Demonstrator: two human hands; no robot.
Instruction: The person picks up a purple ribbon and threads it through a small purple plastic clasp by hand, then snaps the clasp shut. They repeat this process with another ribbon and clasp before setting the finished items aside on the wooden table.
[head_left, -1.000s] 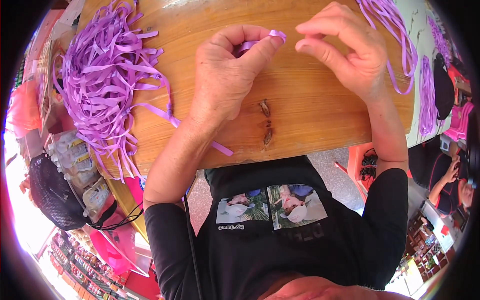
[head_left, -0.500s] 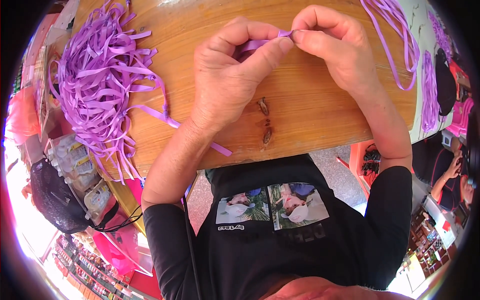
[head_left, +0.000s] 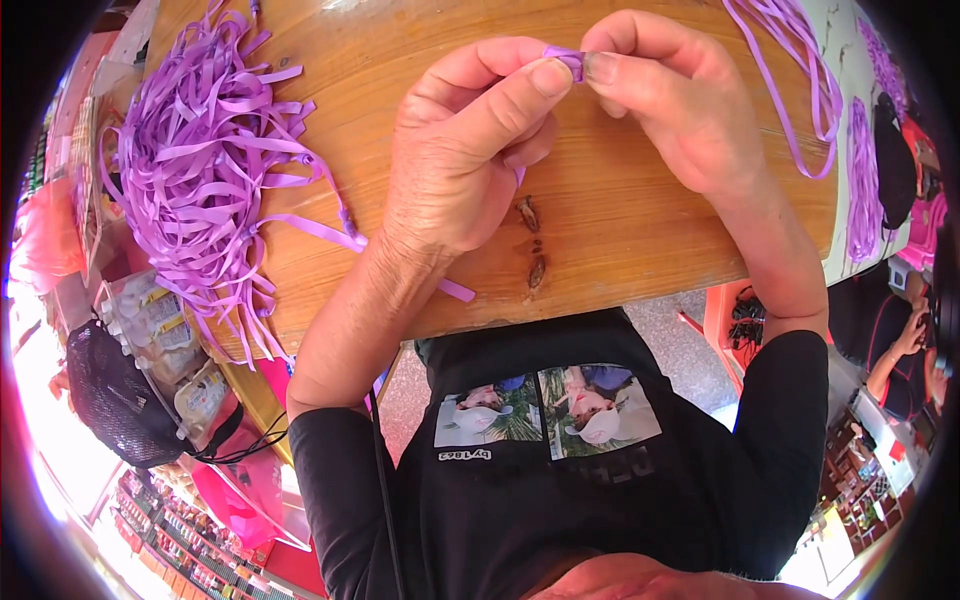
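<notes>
Between my two hands, over the far part of the wooden table, a purple ribbon (head_left: 566,57) is pinched. My left hand (head_left: 478,125) is closed, with thumb and index finger on the ribbon; a bit of purple also shows below its curled fingers. My right hand (head_left: 668,95) pinches the ribbon's other side with thumb and fingertip, close to the left thumb. Most of the ribbon is hidden inside the hands. To the left lies a tangled heap of purple ribbons (head_left: 195,170) with small knots. One loose strand (head_left: 318,229) runs from it under my left forearm.
The wooden table (head_left: 600,240) has a rounded right edge. More purple ribbons (head_left: 800,90) lie at its far right, with bundles (head_left: 862,190) on a pale surface beyond. A black mesh bag (head_left: 115,395) stands at left. Another person's arm (head_left: 895,360) shows at right.
My left hand has rolled inward, its thumb now lying over the ribbon and its fingers curled below. The ribbon span between thumb and index finger is now mostly covered. My right hand shifted slightly.
</notes>
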